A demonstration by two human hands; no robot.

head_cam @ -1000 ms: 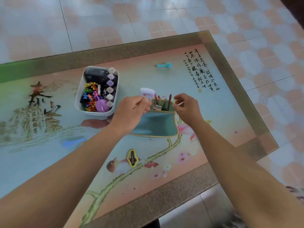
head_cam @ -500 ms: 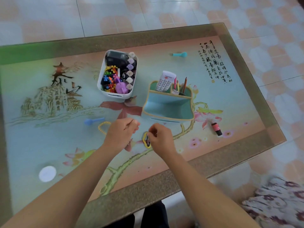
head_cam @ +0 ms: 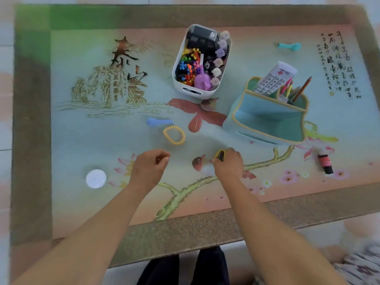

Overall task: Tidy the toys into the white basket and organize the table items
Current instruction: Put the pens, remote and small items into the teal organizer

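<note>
Fingers of right hand point(head_cam: 228, 164) pinch yellow clip point(head_cam: 220, 154); left hand point(head_cam: 149, 167) loosely curled, holding nothing, mid-table.

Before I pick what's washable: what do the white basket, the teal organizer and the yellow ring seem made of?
White basket: likely hard plastic, smooth and glossy, moulded handle slot. Teal organizer: looks like leatherette or fabric, matte with yellow piped edges; unsure. Yellow ring: coiled plastic hair tie, springy spiral visible.

2 bare forearms, no sleeves, left hand point(head_cam: 151, 167), right hand point(head_cam: 228, 165), dark trousers point(head_cam: 183, 268)
</note>
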